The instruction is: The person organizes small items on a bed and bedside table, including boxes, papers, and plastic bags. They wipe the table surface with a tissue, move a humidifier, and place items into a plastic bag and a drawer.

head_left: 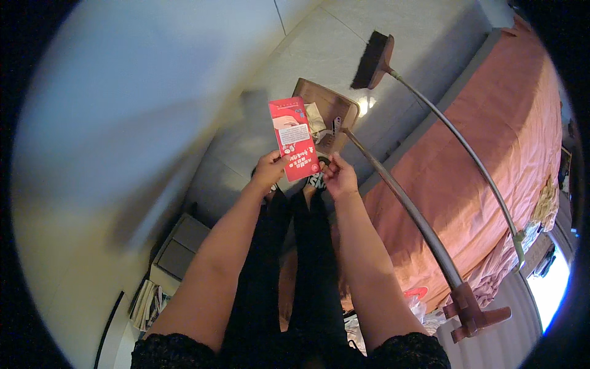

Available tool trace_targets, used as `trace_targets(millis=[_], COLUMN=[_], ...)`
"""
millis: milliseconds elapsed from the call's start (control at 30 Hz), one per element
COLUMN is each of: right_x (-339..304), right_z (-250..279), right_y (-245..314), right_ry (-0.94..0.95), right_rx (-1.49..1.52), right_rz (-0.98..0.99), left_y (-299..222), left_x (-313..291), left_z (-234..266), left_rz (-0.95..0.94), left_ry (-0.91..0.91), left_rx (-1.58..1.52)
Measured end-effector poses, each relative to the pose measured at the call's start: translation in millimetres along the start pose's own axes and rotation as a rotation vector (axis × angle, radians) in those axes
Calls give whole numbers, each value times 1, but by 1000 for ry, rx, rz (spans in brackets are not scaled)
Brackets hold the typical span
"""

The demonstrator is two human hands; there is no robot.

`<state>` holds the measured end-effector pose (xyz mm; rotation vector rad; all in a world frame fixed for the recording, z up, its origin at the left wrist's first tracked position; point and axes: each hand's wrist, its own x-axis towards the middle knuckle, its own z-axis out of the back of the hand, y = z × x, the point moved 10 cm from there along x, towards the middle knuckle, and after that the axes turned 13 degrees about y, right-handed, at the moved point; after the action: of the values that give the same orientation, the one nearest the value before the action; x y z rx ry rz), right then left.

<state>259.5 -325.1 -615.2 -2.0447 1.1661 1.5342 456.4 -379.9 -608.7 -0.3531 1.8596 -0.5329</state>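
A flat red packet (294, 154) with a white label is held up in front of me, over the dustpan. My left hand (268, 171) grips its lower left edge between thumb and fingers. Right beside the packet's lower right corner, my right hand (341, 178) has its fingers drawn together in a pinch. Whether they touch the packet or hold something small cannot be made out. Behind the packet lies the brown dustpan (337, 102), partly hidden, with crumpled paper (314, 118) and small litter in it.
The dustpan's long metal handle (409, 206) slants to a brown grip at lower right. A broom (380, 61) with dark bristles leans against the bed (430, 178) with orange cover. A pale wall (141, 123) stands left; grey boxes (184, 243) and books (147, 304) sit lower left.
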Motion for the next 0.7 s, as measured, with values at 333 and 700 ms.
trace_targets(millis=[333, 700], right_x=[-16, 26], right_z=[-14, 19], right_y=[2, -24], right_ry=[-116, -1], right_rx=[-522, -474], right_rz=[-141, -94], left_y=[1, -12], left_x=[19, 18], left_z=[-4, -8], left_rz=[145, -71], left_ry=[41, -253], left_rx=[-3, 737])
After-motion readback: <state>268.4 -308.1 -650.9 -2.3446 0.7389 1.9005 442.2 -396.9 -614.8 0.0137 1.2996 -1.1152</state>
